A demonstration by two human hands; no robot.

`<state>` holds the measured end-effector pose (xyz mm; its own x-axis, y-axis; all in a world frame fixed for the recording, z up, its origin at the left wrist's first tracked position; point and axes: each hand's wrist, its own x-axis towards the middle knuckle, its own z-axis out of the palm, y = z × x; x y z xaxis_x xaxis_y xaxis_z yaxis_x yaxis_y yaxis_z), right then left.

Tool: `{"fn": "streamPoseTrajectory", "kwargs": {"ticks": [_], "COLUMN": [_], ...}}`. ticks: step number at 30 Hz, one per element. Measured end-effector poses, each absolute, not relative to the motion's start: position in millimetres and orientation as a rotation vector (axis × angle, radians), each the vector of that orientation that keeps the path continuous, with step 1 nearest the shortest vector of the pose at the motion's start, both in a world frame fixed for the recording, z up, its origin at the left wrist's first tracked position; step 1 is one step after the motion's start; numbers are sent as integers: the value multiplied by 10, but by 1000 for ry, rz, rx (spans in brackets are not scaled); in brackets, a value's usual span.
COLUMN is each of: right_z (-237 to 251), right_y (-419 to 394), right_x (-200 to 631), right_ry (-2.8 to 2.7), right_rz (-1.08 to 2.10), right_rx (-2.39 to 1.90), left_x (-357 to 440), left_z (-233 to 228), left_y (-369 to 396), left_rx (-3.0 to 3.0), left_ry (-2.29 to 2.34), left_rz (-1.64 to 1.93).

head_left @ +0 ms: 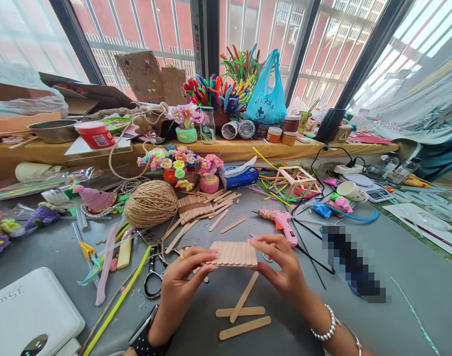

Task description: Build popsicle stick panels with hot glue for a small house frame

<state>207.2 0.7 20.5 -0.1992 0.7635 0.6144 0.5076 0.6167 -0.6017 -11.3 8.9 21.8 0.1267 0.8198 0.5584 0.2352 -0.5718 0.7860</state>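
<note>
Head view: both hands are gripping one panel [235, 253] of wooden sticks above the near middle of the table [196, 326]. The left hand [189, 274] is pinching the panel's left end between thumb and fingers. The right hand [281, 262] is pinching the right end, fingers at the upper corner and thumb at the lower.

State of work: the panel's sticks are lying side by side in one row, forming a single slab. No wide gap is showing between them. The underside is facing away, so its bonding cannot be checked. Three loose sticks [244, 329], separate from the panel, are lying below the hands, two of them crossing. Further stock is spreading beyond the hands in a stick pile [196, 210]. An open stick frame [294, 182] is standing farther back, right of centre.

Materials: the sticks are showing pale, matte wood with rounded tips, giving the panel a scalloped near edge. Scissors [152, 282] with dark loop handles are lying beside the left hand. A glue gun [276, 220] of smooth pink plastic is resting just beyond the right hand. A twine ball [151, 202], coarse and brown, is sitting left of the pile. Farthest out, fuzzy pipe cleaners [218, 96] are bristling beside a thin, crinkled blue bag [268, 96].
</note>
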Motion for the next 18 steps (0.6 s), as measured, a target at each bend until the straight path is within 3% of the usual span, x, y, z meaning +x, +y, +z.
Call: {"fn": "streamPoseTrajectory", "kwargs": {"ticks": [10, 18], "right_z": [253, 168], "right_y": [-97, -20], "right_x": [1916, 1880], "right_ry": [-1589, -1302], "right_rz": [776, 1238], "right_rx": [-1194, -1194], "left_x": [-52, -12], "left_z": [226, 234], "left_y": [85, 160], "left_rx": [1343, 1244], "left_ry": [1183, 1291], "left_rz": [1188, 996]}}
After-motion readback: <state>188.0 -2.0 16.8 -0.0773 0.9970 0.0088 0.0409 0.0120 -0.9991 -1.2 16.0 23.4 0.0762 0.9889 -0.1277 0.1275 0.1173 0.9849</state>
